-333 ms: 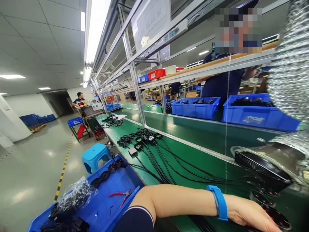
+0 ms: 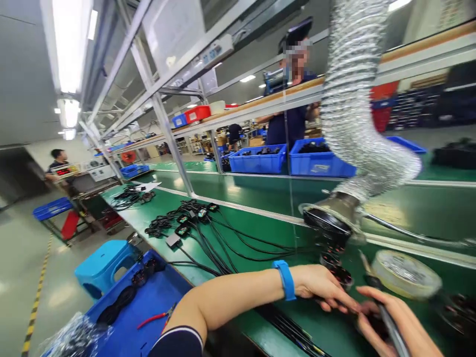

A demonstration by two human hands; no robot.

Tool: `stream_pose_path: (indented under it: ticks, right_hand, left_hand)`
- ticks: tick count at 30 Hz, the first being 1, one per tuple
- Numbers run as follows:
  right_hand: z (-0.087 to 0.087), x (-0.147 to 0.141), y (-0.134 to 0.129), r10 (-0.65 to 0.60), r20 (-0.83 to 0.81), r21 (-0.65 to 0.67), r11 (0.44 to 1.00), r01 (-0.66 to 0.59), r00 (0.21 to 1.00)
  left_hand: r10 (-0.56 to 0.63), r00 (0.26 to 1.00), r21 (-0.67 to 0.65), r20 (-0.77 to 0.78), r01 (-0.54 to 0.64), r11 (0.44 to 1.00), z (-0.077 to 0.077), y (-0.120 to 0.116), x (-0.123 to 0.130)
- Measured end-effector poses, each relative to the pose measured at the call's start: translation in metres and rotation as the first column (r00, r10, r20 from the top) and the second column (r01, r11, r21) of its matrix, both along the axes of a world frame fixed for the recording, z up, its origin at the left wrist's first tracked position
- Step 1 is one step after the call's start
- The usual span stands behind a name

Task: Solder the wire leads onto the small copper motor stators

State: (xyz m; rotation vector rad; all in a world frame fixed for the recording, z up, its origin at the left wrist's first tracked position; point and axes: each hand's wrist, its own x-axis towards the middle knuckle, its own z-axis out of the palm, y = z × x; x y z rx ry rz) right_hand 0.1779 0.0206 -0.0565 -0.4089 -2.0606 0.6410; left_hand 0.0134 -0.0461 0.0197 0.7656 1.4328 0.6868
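Observation:
My left hand [image 2: 323, 287], with a blue strap at the wrist, reaches across the bench. Its fingers are pinched together on something dark and blurred that I cannot make out. My right hand [image 2: 397, 317] is closed around a soldering iron [image 2: 375, 280], its metal tip pointing up and away. The fingertips of both hands meet over the dark piece. Just beyond them stand round black parts with copper-coloured spots [image 2: 340, 275]. Stripped black cable ends [image 2: 297, 332] lie below my left wrist.
A fume hood [image 2: 327, 218] on a silver duct [image 2: 353, 89] hangs ahead. Right of the iron lies a pale roll [image 2: 405, 272]. Black cables [image 2: 208, 243] run along the green bench. Red-handled cutters [image 2: 152, 320] lie in a blue tray [image 2: 130, 342]. A person [image 2: 293, 109] stands across the bench.
The view has swung right. My right hand has come into view with the soldering iron, and the fingers of my left hand now meet it.

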Motion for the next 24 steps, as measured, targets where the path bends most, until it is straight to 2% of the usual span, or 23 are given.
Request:
stream_pose_path:
  ticks: [3, 9, 11, 14, 19, 22, 24]
  right_hand:
    - [0.004, 0.007, -0.004, 0.078, 0.030, -0.015, 0.997, -0.078, 0.997]
    - [0.005, 0.005, -0.007, 0.102, 0.009, -0.094, 0.990, -0.100, 0.995]
    - [0.012, 0.006, -0.015, 0.102, 0.006, -0.098, 0.990, -0.101, 0.995]
    - [0.026, 0.008, -0.028, 0.114, 0.002, -0.121, 0.986, -0.113, 0.994]
    - [0.034, 0.008, -0.037, 0.127, 0.014, -0.154, 0.980, -0.123, 0.992]
    - [0.032, 0.009, -0.035, 0.138, 0.027, -0.169, 0.977, -0.131, 0.990]
    - [0.031, 0.011, -0.033, 0.148, 0.021, -0.179, 0.973, -0.142, 0.989]
  left_hand:
    - [0.029, 0.998, 0.039, 0.051, -0.031, 0.999, -0.001, -0.011, 0.000]
    - [0.012, 0.983, 0.109, 0.182, -0.032, 0.994, -0.008, -0.020, 0.000]
    - [0.021, 0.990, 0.154, 0.142, -0.043, 0.987, -0.006, -0.025, 0.002]
    - [0.040, 0.999, 0.220, -0.001, -0.038, 0.975, -0.001, -0.034, 0.005]
    - [-0.027, 0.975, 0.204, -0.223, 0.074, 0.976, 0.003, -0.038, 0.003]
    - [-0.011, 0.973, 0.210, -0.232, 0.062, 0.976, 0.001, -0.037, 0.004]
    - [0.038, 0.987, 0.211, -0.154, -0.005, 0.977, -0.001, -0.035, 0.006]
